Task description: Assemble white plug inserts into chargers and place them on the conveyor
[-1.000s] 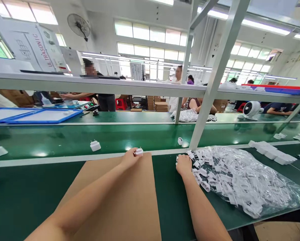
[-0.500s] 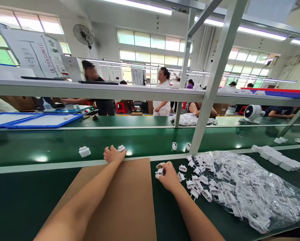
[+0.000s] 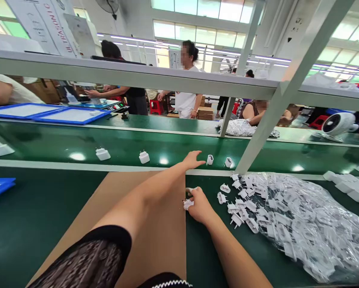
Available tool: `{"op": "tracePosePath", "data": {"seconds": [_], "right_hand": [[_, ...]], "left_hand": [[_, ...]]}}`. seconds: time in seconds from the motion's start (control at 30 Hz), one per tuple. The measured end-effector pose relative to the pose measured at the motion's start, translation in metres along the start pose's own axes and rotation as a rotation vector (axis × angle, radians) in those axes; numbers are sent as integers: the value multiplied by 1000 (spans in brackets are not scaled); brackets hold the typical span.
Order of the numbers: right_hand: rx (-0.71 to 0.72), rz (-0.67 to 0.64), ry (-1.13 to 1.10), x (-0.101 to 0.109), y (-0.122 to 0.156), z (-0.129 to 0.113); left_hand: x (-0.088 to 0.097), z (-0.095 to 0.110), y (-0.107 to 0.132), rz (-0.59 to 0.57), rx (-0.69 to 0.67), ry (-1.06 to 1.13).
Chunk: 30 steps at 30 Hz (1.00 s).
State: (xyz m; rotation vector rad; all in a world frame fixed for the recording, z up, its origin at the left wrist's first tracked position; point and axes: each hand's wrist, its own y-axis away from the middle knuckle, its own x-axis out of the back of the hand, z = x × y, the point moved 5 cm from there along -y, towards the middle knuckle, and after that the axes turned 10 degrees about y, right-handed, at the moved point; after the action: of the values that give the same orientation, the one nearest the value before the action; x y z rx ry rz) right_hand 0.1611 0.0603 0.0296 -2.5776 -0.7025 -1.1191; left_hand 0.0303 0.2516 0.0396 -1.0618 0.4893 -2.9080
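My left hand (image 3: 193,160) reaches over the green belt with thumb and fingers apart, holding nothing. Just right of its fingertips stands a white charger housing (image 3: 210,159), with a second housing (image 3: 228,162) farther right. My right hand (image 3: 199,205) is closed on a white plug piece (image 3: 188,204) with metal pins, above the right edge of a brown cardboard sheet (image 3: 164,224). Two white chargers with pins, one a charger (image 3: 143,157) and the other a charger (image 3: 103,154), sit on the belt to the left. Loose plug pieces (image 3: 236,220) lie right of my right hand.
A clear plastic bag (image 3: 311,224) of white plug pieces spreads over the right side. A slanted metal post (image 3: 266,128) and a shelf beam (image 3: 167,82) cross in front. Blue-rimmed trays (image 3: 74,115) and a white fan (image 3: 338,124) stand beyond the belt. Several people are across the line.
My left hand has let go of a charger on the belt and moved right, towards the housings. My right hand still holds the plug piece. The view has tilted downward.
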Motion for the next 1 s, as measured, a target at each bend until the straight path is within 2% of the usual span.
{"op": "tracePosePath", "data": {"seconds": [0.13,0.23,0.33,0.47,0.53,0.6,0.7,0.77,0.83,0.9,1.0], "right_hand": [[81,-36,173,1,2,-4],[144,-23,311,3,4,-9],[158,7,445,5,6,-13],[101,1,431,10,5,-11],[88,19,375,16,2,-8],[89,95,303,25,-1,-4],[43,245,78,39,-7,4],[-33,305,-91,43,-9,8],[-91,311,-256,41,-10,8],[-122,270,-427,34,-11,4],[-142,173,-615,17,-13,-1]], "left_hand": [[-41,13,-28,-92,4,39],[-54,14,-31,-81,39,60],[-52,9,-20,3,110,76],[-29,9,7,75,111,122],[-10,11,29,64,56,152],[13,12,59,49,8,176],[49,14,119,31,-32,186],[64,18,163,0,-46,174],[69,24,202,-37,-46,165],[65,29,232,-78,-39,184],[55,31,257,-73,-28,280]]}}
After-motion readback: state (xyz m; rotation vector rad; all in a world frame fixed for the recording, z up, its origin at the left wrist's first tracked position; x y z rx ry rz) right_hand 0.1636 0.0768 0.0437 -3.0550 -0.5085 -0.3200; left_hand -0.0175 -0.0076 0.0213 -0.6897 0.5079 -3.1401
